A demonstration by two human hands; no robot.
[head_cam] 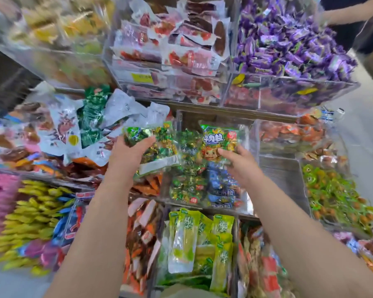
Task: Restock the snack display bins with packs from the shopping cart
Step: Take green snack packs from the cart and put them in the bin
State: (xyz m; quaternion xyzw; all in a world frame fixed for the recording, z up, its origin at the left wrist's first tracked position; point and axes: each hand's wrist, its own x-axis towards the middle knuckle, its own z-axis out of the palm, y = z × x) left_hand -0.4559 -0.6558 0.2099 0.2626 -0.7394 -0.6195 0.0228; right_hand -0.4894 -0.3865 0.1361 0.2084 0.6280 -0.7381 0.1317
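Green-and-gold sweets fill the clear pack (166, 145). The left hand (134, 149) and right hand (239, 162), well apart, grip its two ends. Its long axis runs left to right, printed face toward the camera, above a clear bin (251, 179) of similar packs.

The middle bin (253, 147) opens upward toward the front, with the upper shelf (224, 114) overhanging its back.

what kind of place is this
Probably a shop's bulk snack aisle: tiered clear bins heaped with wrapped snacks like purple candies, a yellow label on one bin front.
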